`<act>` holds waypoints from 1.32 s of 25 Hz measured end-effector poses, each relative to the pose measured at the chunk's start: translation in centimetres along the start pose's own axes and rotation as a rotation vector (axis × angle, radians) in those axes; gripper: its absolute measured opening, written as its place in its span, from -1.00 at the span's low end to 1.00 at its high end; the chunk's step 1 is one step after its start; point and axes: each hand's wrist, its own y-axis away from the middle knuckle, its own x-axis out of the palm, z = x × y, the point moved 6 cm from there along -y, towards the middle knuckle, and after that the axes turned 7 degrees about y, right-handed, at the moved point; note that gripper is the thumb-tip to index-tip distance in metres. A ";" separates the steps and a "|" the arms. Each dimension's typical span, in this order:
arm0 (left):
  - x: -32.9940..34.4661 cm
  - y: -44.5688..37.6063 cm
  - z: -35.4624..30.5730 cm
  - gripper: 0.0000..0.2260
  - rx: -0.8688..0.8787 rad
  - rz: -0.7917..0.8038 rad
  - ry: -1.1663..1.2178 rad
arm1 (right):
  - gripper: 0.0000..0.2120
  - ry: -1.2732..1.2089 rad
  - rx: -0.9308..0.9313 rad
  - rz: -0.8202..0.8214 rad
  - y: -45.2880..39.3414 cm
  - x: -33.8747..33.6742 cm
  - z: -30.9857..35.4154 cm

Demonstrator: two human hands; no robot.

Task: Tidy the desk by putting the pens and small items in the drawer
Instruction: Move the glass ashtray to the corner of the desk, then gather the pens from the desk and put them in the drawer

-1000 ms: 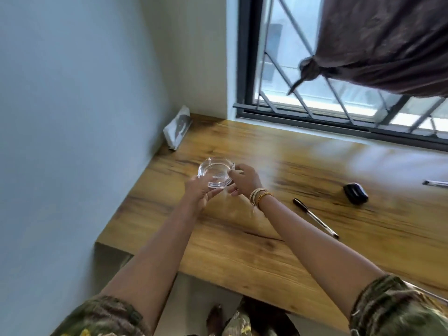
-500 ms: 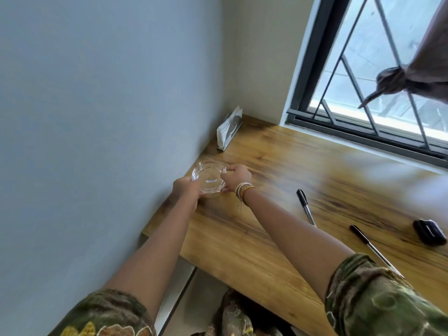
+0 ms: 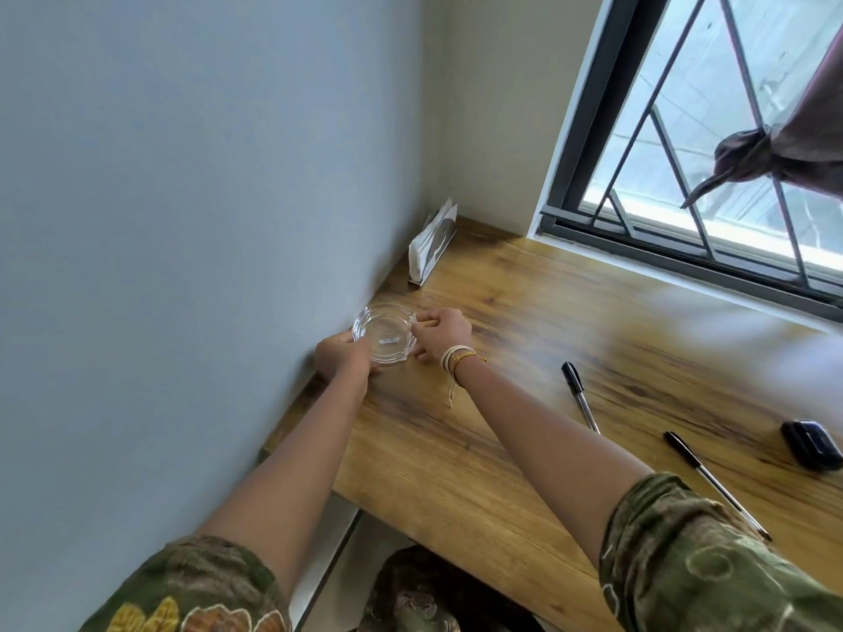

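A clear glass dish (image 3: 385, 333) with a small label inside sits at the left edge of the wooden desk (image 3: 524, 449), close to the blue wall. My left hand (image 3: 342, 355) grips its near-left rim and my right hand (image 3: 440, 330) grips its right rim. Two black-capped pens lie to the right: one pen (image 3: 579, 394) near the desk's middle, a second pen (image 3: 711, 481) nearer the front edge. A small black case (image 3: 811, 443) rests at the far right. No drawer is in view.
A white napkin holder (image 3: 431, 244) stands in the far left corner against the wall. A barred window (image 3: 711, 143) with a knotted brown curtain (image 3: 775, 152) runs along the back. Below the desk edge, my patterned clothing shows.
The glass dish has travelled left with both hands, from the desk's inner area to beside the wall. The view has swung left, bringing a second pen into sight.
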 end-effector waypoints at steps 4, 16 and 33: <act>0.5 -0.2 0.3 -0.80 0.099 -0.035 -0.141 | -0.78 0.001 -0.014 0.005 0.1 0.0 -0.1; 0.2 5.3 0.0 -0.69 0.233 -0.171 -0.255 | -0.74 0.085 -0.186 -0.077 4.3 -3.8 -1.9; 13.3 20.1 6.2 -0.60 0.728 0.600 -0.783 | -0.78 0.355 -0.076 -0.458 11.8 -19.7 -14.0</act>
